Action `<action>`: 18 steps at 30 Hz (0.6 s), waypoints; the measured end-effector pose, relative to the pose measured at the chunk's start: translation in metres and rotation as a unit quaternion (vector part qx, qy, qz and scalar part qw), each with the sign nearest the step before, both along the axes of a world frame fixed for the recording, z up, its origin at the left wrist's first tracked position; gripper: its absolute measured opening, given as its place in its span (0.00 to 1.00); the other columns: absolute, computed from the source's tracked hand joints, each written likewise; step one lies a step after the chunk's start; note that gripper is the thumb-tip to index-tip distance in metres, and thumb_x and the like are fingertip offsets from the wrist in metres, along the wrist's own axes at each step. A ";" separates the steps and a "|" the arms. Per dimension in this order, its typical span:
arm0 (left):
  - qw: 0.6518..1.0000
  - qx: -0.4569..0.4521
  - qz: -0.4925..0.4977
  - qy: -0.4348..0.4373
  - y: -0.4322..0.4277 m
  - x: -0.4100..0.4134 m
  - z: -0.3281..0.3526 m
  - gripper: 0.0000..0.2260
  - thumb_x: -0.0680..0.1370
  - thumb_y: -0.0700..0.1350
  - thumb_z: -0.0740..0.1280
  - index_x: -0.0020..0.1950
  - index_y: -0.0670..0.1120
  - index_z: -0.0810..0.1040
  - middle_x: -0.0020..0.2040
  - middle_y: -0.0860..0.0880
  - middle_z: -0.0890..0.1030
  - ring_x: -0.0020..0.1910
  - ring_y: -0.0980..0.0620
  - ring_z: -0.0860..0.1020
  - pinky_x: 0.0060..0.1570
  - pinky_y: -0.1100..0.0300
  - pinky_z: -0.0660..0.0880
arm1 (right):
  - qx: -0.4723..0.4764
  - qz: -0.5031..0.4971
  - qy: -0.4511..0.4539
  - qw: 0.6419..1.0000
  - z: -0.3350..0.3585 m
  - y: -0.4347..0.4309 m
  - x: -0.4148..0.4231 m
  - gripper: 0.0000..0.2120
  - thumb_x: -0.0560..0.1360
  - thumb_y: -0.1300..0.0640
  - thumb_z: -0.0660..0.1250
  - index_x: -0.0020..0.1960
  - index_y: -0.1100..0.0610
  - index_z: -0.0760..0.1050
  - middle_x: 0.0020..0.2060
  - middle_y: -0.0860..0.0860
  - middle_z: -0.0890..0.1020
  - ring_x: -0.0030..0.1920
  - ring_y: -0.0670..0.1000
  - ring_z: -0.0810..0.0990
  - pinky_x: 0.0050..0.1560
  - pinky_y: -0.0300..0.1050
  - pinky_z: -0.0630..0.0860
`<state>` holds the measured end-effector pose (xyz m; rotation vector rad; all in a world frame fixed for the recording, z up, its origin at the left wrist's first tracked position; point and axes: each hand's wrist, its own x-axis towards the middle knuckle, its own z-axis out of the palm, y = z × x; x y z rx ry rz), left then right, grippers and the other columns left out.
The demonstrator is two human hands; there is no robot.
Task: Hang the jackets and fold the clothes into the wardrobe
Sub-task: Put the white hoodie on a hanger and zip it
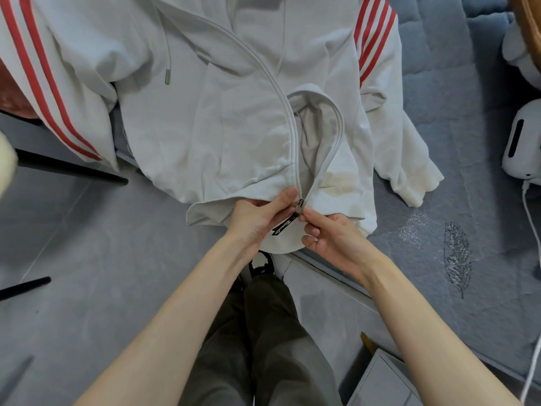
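Note:
A white zip-up hooded jacket with red stripes on both sleeves lies spread out in front of me, its hem hanging toward me. The zip is open along most of its length, and the two sides meet at the metal slider at the hem. My left hand grips the left hem beside the zip, thumb on top. My right hand pinches the black pull tab and the hem just right of the slider.
A blue-grey quilted bed cover lies under the jacket on the right. White devices with a white cable sit at the right edge. Black furniture legs cross the grey tiled floor on the left. My legs stand below.

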<state>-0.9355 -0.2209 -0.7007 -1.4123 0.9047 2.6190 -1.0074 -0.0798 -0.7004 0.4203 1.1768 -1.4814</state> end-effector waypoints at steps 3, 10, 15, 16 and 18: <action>1.000 0.001 -0.003 0.013 -0.001 0.001 0.000 0.06 0.63 0.43 0.76 0.37 0.43 0.84 0.38 0.45 0.84 0.39 0.53 0.83 0.40 0.66 0.78 | 0.002 0.003 0.003 1.000 0.001 -0.001 -0.002 0.06 0.71 0.56 0.70 0.40 0.57 0.84 0.37 0.49 0.80 0.29 0.42 0.68 0.32 0.35 0.70; 1.000 0.002 0.005 0.020 -0.002 0.002 0.000 0.05 0.64 0.42 0.75 0.37 0.43 0.84 0.37 0.46 0.84 0.39 0.53 0.83 0.40 0.66 0.78 | 0.013 0.011 0.007 1.000 0.004 -0.003 -0.002 0.07 0.71 0.56 0.70 0.37 0.57 0.84 0.36 0.49 0.80 0.28 0.42 0.68 0.32 0.35 0.71; 0.999 -0.042 -0.019 0.016 -0.001 0.002 0.000 0.04 0.70 0.38 0.74 0.43 0.40 0.82 0.37 0.47 0.84 0.39 0.53 0.83 0.40 0.66 0.78 | 0.022 0.021 0.018 0.999 0.004 -0.001 -0.006 0.06 0.70 0.56 0.71 0.38 0.58 0.83 0.35 0.49 0.80 0.29 0.42 0.68 0.32 0.35 0.71; 0.999 -0.047 -0.020 0.014 -0.002 0.002 0.000 0.04 0.70 0.37 0.74 0.43 0.40 0.82 0.37 0.47 0.84 0.39 0.53 0.83 0.40 0.65 0.78 | 0.026 0.026 0.022 0.999 0.004 -0.001 -0.006 0.06 0.70 0.56 0.71 0.38 0.58 0.83 0.35 0.49 0.81 0.29 0.42 0.68 0.33 0.35 0.71; 0.999 -0.050 -0.015 0.012 -0.002 0.003 0.000 0.06 0.70 0.37 0.74 0.45 0.39 0.81 0.38 0.47 0.84 0.39 0.53 0.83 0.41 0.65 0.78 | 0.030 0.035 0.031 0.998 0.004 0.000 -0.007 0.06 0.69 0.55 0.72 0.38 0.58 0.83 0.36 0.49 0.81 0.29 0.42 0.68 0.33 0.35 0.71</action>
